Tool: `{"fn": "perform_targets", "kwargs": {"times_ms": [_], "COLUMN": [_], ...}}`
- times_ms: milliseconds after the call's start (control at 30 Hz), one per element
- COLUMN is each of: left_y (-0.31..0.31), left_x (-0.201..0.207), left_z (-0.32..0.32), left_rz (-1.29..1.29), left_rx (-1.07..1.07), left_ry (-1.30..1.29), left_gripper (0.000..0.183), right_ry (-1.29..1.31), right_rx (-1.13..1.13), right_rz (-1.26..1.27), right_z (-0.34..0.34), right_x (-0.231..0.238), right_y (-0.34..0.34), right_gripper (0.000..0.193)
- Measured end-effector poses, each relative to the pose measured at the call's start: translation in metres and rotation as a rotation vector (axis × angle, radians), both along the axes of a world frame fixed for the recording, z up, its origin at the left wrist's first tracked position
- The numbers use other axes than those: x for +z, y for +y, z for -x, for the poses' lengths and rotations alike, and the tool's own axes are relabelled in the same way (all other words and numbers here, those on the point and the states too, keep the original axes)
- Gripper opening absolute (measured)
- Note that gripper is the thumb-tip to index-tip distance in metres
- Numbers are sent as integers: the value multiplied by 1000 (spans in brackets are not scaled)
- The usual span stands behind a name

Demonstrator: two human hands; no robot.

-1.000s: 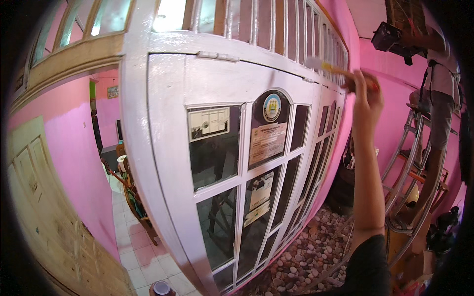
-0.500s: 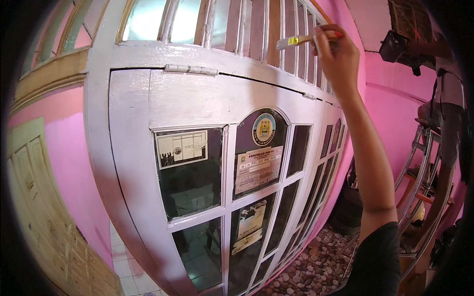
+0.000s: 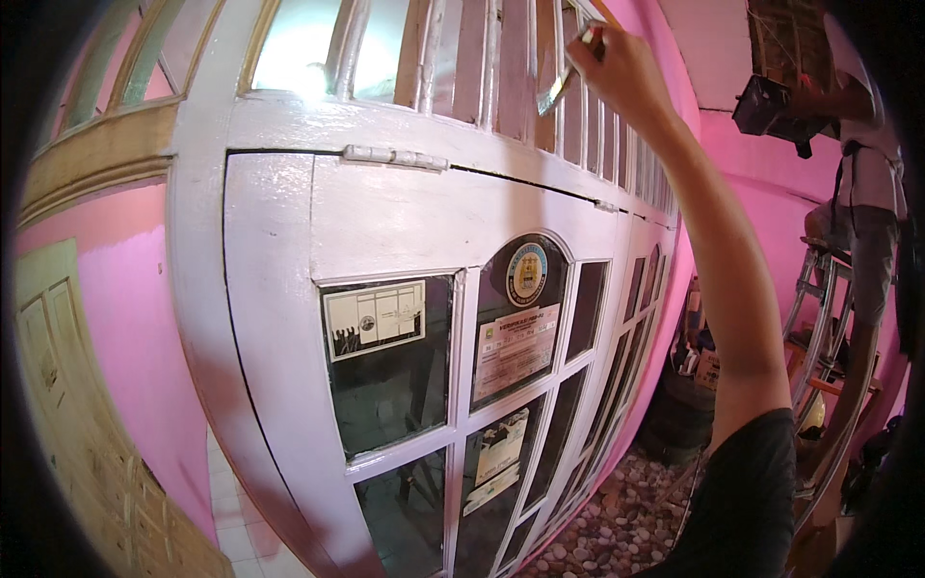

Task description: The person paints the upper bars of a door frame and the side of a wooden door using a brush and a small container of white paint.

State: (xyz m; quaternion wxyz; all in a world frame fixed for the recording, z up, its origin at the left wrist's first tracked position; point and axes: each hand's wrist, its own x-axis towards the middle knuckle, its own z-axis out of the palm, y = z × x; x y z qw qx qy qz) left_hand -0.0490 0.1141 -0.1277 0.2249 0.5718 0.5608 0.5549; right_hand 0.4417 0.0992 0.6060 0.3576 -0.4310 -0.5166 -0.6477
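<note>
Evidently the paintbrush (image 3: 555, 93) is up among the slats (image 3: 469, 72) above the white door (image 3: 414, 212), tilted with its bristles down and to the left; whether they touch a slat or hover just in front of one, I cannot tell. The right hand (image 3: 621, 69) holds its handle in closed fingers; the left hand is out of view, so its grip cannot be told. For narrow faces like these, I'd judge a light load of paint and long strokes along each slat best, easing the bristle tips into the corners where slats meet the white rail (image 3: 385, 123), so that nothing pools or runs toward the hinge (image 3: 395, 157). Below, the dark glass panes (image 3: 395, 400) and round sticker (image 3: 527, 275) would suffer from drips. Farther right, well apart from the brush, a person (image 3: 872, 164) is at a metal ladder (image 3: 827, 289).
</note>
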Motion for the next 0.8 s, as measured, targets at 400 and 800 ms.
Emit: {"fn": "perform_targets", "kwargs": {"times_ms": [400, 800], "left_y": [21, 28], "left_x": [-1, 11], "left_z": [7, 3], "left_rz": [-39, -95], "left_rx": [26, 61], "left_ry": [12, 0], "left_gripper": [59, 57], "right_ry": [44, -87], "right_rx": [-12, 88], "right_rz": [-98, -164], "right_z": [-20, -23], "right_x": [47, 93], "right_y": [17, 36], "right_gripper": [19, 17]}}
